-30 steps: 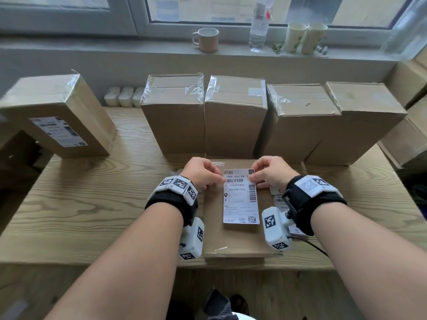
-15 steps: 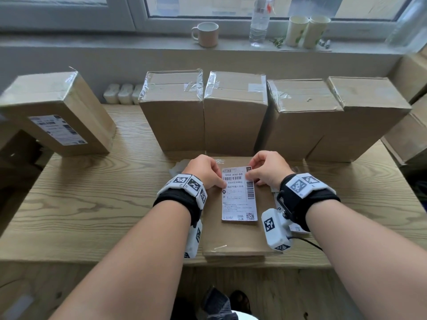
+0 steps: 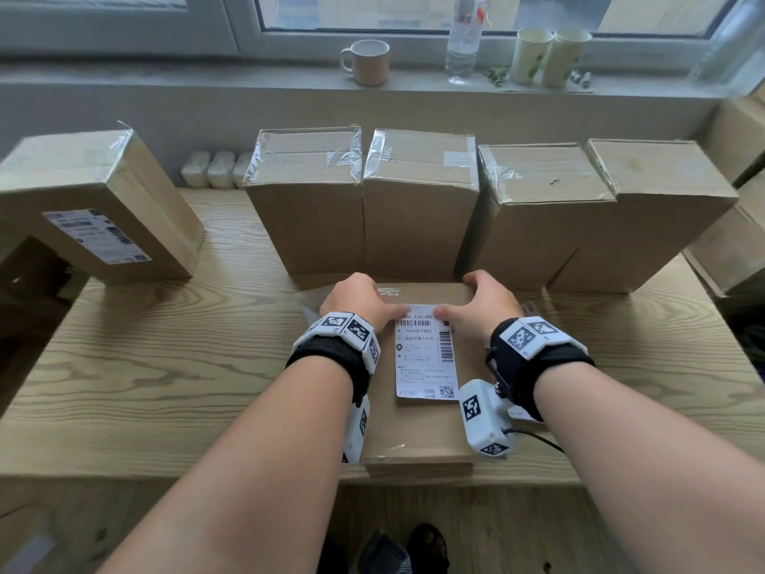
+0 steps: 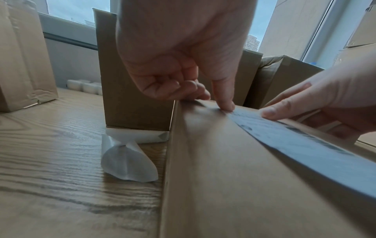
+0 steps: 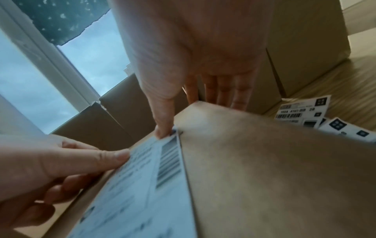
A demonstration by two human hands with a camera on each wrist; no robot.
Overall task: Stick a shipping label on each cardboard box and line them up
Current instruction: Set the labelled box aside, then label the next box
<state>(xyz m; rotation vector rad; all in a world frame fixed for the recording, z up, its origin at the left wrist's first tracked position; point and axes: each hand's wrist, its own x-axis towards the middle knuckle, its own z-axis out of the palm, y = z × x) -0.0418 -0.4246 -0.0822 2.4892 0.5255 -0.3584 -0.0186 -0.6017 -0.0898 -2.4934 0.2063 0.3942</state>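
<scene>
A flat cardboard box (image 3: 414, 428) lies on the table in front of me with a white shipping label (image 3: 426, 358) on its top face. My left hand (image 3: 360, 300) is at the label's far left corner. Its thumb (image 4: 225, 103) presses the label (image 4: 295, 140) while its curled fingers sit against the box's left edge (image 4: 213, 177). My right hand (image 3: 476, 304) is at the far right corner. Its thumb (image 5: 162, 128) presses the label (image 5: 142, 185), and its straight fingers reach down over the far edge of the box (image 5: 274, 169).
Several unlabelled boxes (image 3: 420, 209) stand in a row right behind the flat one. A labelled box (image 3: 95, 209) stands at the far left. Peeled backing paper (image 4: 126, 161) lies left of the box and spare labels (image 5: 305, 112) lie to its right. A mug (image 3: 366, 62) stands on the sill.
Both hands have slid away from me along the label's top corners, and the right fingers now hang over the box's far edge. The label lies flatter.
</scene>
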